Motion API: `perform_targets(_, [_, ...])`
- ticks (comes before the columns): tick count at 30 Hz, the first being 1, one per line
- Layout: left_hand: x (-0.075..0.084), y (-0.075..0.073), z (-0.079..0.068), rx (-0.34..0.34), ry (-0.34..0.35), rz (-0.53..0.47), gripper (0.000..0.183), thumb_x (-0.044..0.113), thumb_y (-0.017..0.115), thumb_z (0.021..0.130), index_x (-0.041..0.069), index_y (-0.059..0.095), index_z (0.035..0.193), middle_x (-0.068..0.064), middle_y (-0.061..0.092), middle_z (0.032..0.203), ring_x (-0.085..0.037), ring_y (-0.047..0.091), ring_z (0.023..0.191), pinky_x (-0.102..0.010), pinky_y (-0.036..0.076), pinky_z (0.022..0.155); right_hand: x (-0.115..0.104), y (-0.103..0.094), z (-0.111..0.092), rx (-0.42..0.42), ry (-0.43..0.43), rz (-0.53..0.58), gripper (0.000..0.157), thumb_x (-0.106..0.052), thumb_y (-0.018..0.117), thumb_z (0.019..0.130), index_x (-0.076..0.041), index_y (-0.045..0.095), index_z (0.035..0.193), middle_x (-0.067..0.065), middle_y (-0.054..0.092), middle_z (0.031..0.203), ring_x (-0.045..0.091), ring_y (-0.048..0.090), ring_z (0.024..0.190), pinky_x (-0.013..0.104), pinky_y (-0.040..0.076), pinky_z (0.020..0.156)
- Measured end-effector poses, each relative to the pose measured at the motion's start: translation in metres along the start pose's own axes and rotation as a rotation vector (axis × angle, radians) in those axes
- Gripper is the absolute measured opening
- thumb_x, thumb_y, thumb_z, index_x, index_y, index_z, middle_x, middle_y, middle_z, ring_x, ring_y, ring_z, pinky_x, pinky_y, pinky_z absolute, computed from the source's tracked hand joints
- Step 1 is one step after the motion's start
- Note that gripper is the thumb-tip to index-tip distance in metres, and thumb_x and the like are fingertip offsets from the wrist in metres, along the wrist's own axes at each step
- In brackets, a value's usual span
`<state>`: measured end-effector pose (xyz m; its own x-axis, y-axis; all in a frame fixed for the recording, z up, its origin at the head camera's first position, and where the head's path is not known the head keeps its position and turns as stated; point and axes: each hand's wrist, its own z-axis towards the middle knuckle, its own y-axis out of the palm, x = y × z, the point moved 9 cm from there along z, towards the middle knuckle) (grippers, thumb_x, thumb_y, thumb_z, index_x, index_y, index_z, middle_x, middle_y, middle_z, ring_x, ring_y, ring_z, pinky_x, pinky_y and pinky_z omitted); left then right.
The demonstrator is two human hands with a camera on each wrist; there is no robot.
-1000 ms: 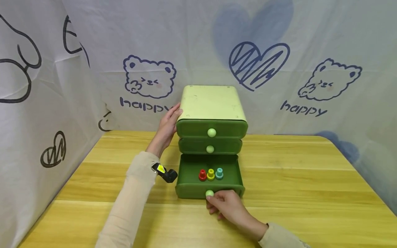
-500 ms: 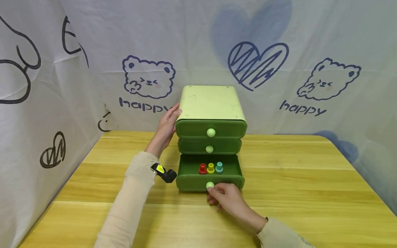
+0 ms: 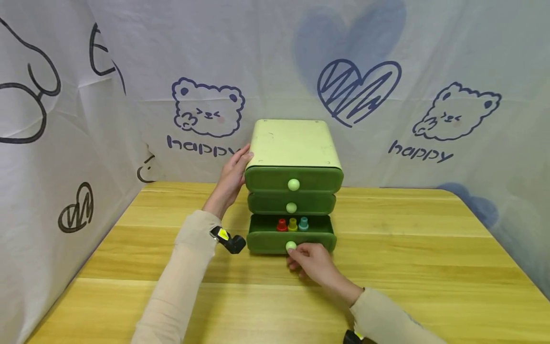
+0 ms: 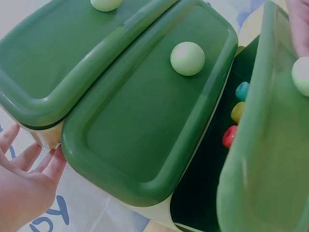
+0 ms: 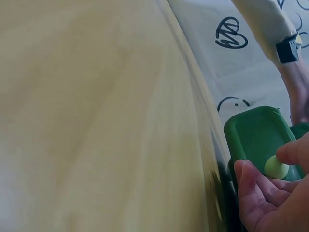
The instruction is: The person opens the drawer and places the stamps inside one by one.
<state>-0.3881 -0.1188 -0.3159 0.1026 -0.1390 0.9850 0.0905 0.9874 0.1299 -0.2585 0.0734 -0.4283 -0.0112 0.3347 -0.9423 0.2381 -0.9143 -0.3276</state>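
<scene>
A small drawer cabinet [image 3: 294,143] with a pale yellow-green top and three green drawers stands on the table. Its bottom drawer [image 3: 264,243] is partly pulled out. Inside, a red peg [image 3: 281,226], a yellow peg [image 3: 293,226] and a light blue peg [image 3: 303,225] stand in a row, their lower ends partly behind the drawer front. My right hand [image 3: 317,263] pinches this drawer's round knob [image 5: 275,168] between thumb and fingers. Against the cabinet's left side rests my left hand [image 4: 29,181], fingers extended along the wall near the top drawer.
The upper drawer [image 3: 266,180] and middle drawer [image 3: 266,204] are closed, each with a round knob. Wood-grain tabletop [image 3: 408,258] spreads out on both sides. Behind and to the left hangs a white cloth [image 3: 275,57] printed with bears and hearts.
My right hand has pushed the bottom drawer inward, away from me, and the pegs have moved back with it. The left hand stays in place on the cabinet's side.
</scene>
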Motion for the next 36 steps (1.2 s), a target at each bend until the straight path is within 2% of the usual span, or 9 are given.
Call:
perform_targets(16, [0.000, 0.000, 0.001, 0.001, 0.012, -0.024, 0.060, 0.034, 0.051, 0.098, 0.017, 0.033, 0.152, -0.005, 0.027, 0.156, -0.022, 0.038, 0.134, -0.038, 0.038, 0.106, 0.006, -0.007, 0.031, 0.025, 0.055, 0.000, 0.026, -0.017, 0.058, 0.098, 0.003, 0.069, 0.087, 0.009, 0.070, 0.083, 0.017, 0.066, 0.073, 0.030, 0.055, 0.058])
perform_targets(31, [-0.003, 0.000, -0.001, 0.016, -0.004, 0.009, 0.060, 0.036, 0.052, 0.098, 0.018, 0.034, 0.152, -0.004, 0.027, 0.156, -0.021, 0.037, 0.135, -0.038, 0.037, 0.107, 0.009, -0.011, 0.051, 0.056, 0.046, 0.010, 0.026, -0.014, 0.057, 0.098, 0.006, 0.069, 0.086, 0.011, 0.071, 0.082, 0.018, 0.066, 0.071, 0.030, 0.055, 0.056])
perform_targets(36, [-0.002, 0.000, 0.000, 0.013, 0.006, 0.006, 0.060, 0.035, 0.051, 0.098, 0.017, 0.032, 0.152, -0.005, 0.026, 0.157, -0.021, 0.036, 0.135, -0.038, 0.036, 0.108, 0.009, -0.012, 0.055, 0.045, 0.044, -0.003, 0.026, -0.014, 0.058, 0.098, 0.007, 0.070, 0.090, 0.011, 0.071, 0.082, 0.019, 0.067, 0.071, 0.030, 0.054, 0.056])
